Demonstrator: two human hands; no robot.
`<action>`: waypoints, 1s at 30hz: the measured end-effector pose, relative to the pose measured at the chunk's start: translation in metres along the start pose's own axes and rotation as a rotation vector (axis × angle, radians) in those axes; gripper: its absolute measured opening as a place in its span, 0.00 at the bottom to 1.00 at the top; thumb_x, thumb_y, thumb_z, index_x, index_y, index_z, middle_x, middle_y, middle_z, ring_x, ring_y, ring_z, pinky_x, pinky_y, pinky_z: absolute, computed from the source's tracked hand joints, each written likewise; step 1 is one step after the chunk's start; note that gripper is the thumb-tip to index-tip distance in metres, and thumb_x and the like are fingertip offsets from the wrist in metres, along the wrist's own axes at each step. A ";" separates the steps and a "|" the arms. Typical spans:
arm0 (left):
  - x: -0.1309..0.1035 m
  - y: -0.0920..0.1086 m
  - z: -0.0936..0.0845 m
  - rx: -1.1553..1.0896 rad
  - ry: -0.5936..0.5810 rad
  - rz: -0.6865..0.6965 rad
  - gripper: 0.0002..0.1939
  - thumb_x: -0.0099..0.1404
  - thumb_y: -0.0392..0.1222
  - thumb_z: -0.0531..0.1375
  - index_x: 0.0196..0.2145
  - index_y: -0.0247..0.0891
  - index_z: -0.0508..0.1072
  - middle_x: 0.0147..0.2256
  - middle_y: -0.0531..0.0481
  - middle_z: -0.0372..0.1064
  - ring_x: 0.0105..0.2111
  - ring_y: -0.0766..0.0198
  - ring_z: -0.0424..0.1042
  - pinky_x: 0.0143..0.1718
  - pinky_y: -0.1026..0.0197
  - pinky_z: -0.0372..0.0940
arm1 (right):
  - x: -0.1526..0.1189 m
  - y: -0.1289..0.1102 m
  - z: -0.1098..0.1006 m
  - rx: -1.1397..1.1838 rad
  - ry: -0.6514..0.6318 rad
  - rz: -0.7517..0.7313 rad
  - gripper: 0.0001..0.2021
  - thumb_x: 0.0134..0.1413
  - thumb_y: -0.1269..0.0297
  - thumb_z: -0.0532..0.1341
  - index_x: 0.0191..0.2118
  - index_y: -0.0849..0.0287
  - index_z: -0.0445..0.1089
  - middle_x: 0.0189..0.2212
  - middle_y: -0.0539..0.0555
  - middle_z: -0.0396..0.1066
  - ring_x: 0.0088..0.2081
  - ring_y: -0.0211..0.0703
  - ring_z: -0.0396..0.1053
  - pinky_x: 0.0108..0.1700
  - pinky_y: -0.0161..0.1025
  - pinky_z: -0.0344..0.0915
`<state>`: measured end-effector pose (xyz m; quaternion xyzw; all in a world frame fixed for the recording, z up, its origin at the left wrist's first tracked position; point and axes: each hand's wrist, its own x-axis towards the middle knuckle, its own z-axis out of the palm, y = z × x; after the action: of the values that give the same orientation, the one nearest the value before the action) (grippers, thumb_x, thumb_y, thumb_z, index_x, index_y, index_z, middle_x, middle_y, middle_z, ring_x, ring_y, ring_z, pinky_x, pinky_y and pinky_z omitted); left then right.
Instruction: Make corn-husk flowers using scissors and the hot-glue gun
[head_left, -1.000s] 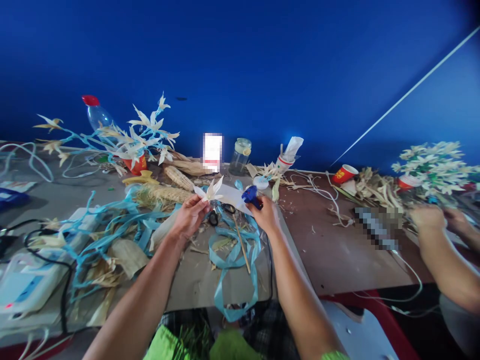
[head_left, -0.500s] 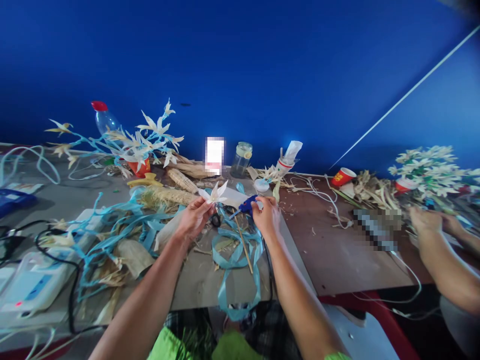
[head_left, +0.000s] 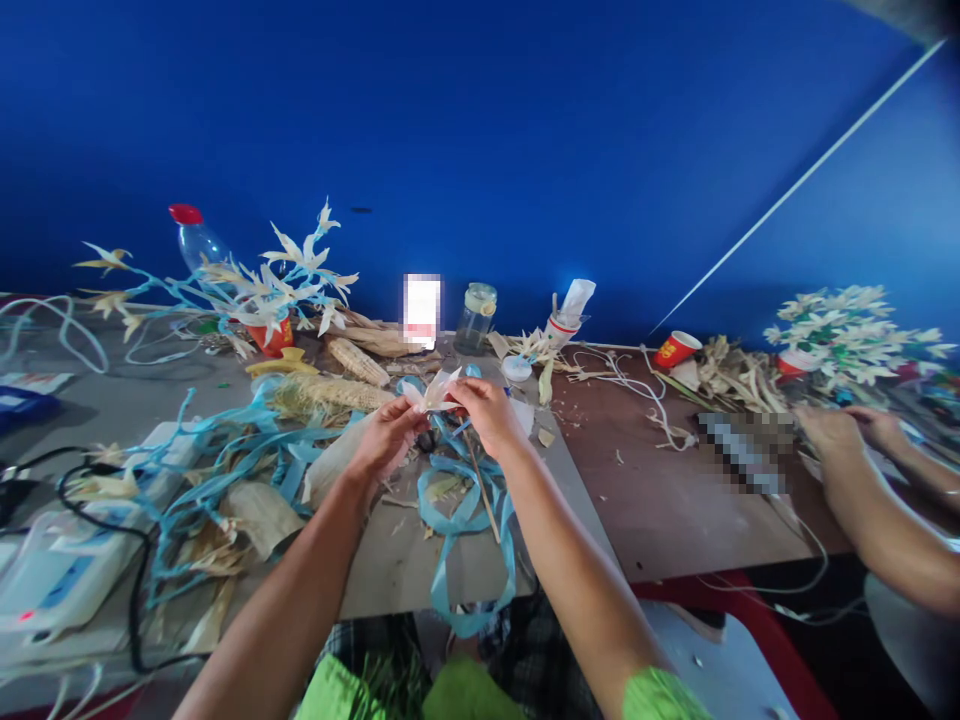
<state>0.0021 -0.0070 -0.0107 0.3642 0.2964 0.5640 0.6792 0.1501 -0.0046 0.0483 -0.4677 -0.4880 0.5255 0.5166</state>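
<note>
A white corn-husk flower (head_left: 435,392) is held up at the middle of the table. My left hand (head_left: 391,436) is closed around its base. From the other side, my right hand (head_left: 489,418) pinches at the right-hand petals with closed fingers. Below both hands, a pale blue ribbon (head_left: 466,624) lies in loops and hangs over the table edge. A thin stick (head_left: 484,490) lies across the ribbon. The blue glue gun cannot be seen; my right hand may hide it.
To the left are blue-wrapped stems (head_left: 259,425), corncobs (head_left: 358,362) and a white power box (head_left: 67,575) with cables. Flowers stand in a red cup (head_left: 268,338). A jar (head_left: 475,318) is behind. On the right, another person's hands (head_left: 829,435) work near a tipped red cup (head_left: 677,349).
My right hand has let go of the blue glue gun and moved left to the flower. My left hand still holds the flower. The view has shifted slightly.
</note>
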 end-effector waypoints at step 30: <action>-0.002 0.002 0.007 0.311 0.019 0.128 0.11 0.52 0.45 0.65 0.25 0.36 0.70 0.20 0.54 0.63 0.21 0.70 0.60 0.25 0.66 0.56 | 0.002 0.030 -0.007 -0.234 0.123 -0.248 0.12 0.50 0.55 0.58 0.26 0.57 0.71 0.22 0.49 0.70 0.27 0.40 0.67 0.30 0.34 0.62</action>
<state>0.0065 -0.0097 -0.0047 0.4779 0.3626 0.5567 0.5746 0.1547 -0.0024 0.0181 -0.4923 -0.5673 0.3676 0.5484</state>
